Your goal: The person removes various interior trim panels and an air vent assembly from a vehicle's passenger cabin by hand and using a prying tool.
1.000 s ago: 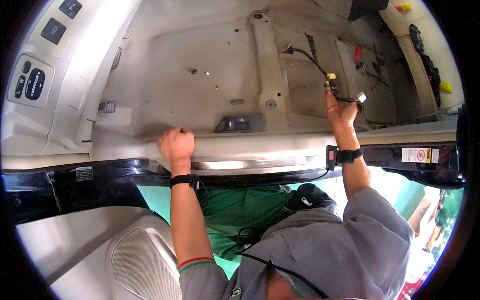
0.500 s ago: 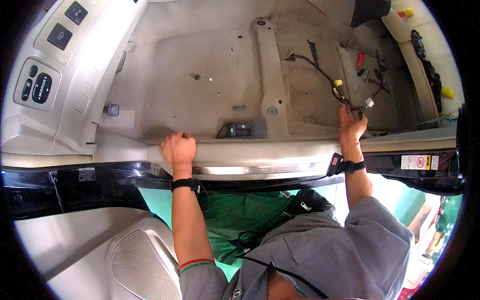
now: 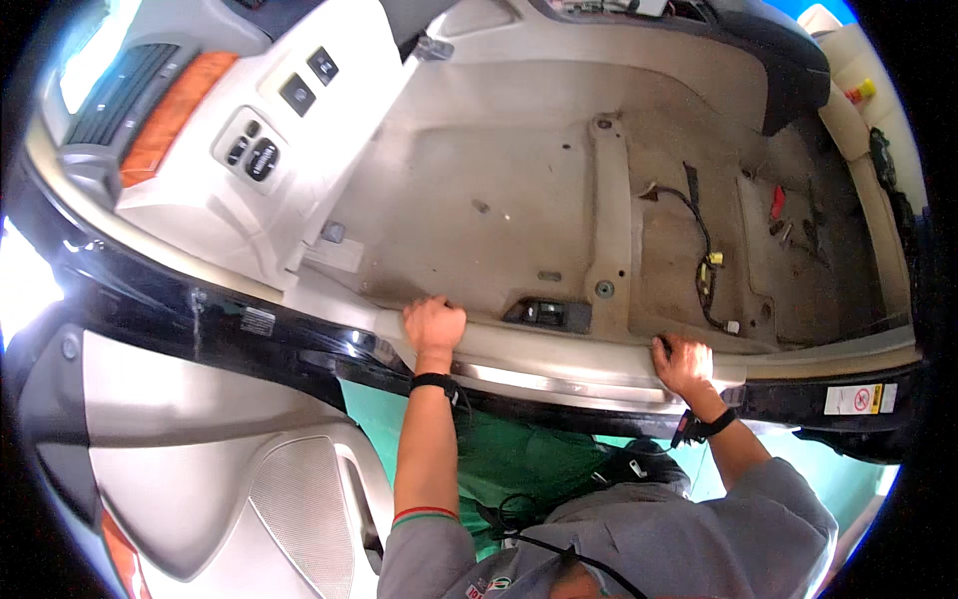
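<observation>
Head view: harness [image 3: 708,230] unheld on the car floor [image 3: 449,200]

The left hand [image 3: 434,327] rests on the sill [image 3: 559,345] with its fingers folded; their undersides are hidden, so whether it grips cannot be told. The right hand [image 3: 686,365] lies over the same sill farther right, fingers part-bent, and its hold there cannot be told either. Neither has the harness.

The harness runs from a slit in the floor toward the sill. Its yellow plug [image 3: 716,259] lies midway along; the white plug [image 3: 732,326] ends it, just beyond the right hand.

Risks, as judged: a hand sliding inward could press or snag the white plug, and a tug could strain the wires at the slit. Loose pieces by the red part [image 3: 777,203] could be knocked out of place by a sweeping arm.

The floor covering is beige and stained. A release panel [image 3: 547,313] adjoins the sill. Left stand the dash switches [image 3: 249,145] and the open door [image 3: 180,399].
</observation>
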Motion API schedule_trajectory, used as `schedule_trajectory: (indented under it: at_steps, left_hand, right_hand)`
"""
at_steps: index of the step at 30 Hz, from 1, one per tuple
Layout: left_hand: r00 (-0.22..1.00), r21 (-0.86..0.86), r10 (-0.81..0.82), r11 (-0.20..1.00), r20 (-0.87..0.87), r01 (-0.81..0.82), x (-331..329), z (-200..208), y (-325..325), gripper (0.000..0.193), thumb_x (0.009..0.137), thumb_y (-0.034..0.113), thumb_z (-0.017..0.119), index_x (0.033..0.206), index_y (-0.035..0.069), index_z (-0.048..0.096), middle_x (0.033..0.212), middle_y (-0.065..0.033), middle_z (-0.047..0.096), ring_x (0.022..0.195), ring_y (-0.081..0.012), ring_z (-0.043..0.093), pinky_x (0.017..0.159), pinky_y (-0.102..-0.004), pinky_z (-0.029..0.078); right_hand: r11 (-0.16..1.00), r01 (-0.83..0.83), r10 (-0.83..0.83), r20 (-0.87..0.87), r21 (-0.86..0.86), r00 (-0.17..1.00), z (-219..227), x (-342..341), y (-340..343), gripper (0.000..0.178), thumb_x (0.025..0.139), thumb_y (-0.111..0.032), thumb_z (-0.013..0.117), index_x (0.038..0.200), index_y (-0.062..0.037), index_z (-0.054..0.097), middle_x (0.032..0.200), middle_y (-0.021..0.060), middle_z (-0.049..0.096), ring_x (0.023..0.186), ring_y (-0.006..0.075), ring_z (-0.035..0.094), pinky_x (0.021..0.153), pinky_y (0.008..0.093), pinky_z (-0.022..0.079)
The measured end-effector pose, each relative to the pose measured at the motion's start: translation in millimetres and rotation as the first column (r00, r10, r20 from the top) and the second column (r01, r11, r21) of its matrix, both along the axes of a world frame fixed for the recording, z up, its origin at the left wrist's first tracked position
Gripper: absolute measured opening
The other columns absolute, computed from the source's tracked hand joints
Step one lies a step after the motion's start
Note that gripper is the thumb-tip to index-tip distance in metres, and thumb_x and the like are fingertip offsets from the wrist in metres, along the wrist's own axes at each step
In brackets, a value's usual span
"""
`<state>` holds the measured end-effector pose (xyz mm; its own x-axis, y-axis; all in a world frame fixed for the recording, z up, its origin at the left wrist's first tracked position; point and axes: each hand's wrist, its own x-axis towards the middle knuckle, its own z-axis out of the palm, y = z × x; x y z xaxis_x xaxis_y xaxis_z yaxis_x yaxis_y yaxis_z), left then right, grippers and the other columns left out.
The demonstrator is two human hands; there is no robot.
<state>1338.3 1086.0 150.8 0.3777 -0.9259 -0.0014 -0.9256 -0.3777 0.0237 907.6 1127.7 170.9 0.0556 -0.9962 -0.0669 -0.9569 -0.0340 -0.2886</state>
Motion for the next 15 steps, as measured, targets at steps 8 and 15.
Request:
schedule_trajectory:
  at_steps: [8,15]
  left_hand:
    - [1.000,-0.087,-0.025,0.996,-0.003,0.025,-4,-2,13,0.034,0.085,0.029,0.050,0.089,0.008,0.077,0.100,-0.0122,0.073,0.102,-0.0304,0.063,0.100,-0.0434,0.040]
    - [0.994,0.007,-0.109,0.994,-0.028,0.109,-12,11,23,0.045,0.093,0.036,0.041,0.100,0.007,0.075,0.110,-0.0131,0.070,0.113,-0.0308,0.057,0.108,-0.0452,0.034]
  right_hand:
    - [0.999,-0.015,0.017,-0.044,0.047,0.999,4,2,-2,0.043,0.092,-0.046,0.053,0.085,-0.0074,0.070,0.090,0.0216,0.071,0.083,0.0401,0.069,0.076,0.0506,0.055]
    - [0.999,-0.014,0.017,-0.071,0.042,0.997,1,0,-1,0.036,0.091,-0.040,0.055,0.094,-0.0086,0.072,0.087,0.0247,0.070,0.083,0.0430,0.068,0.075,0.0511,0.054]
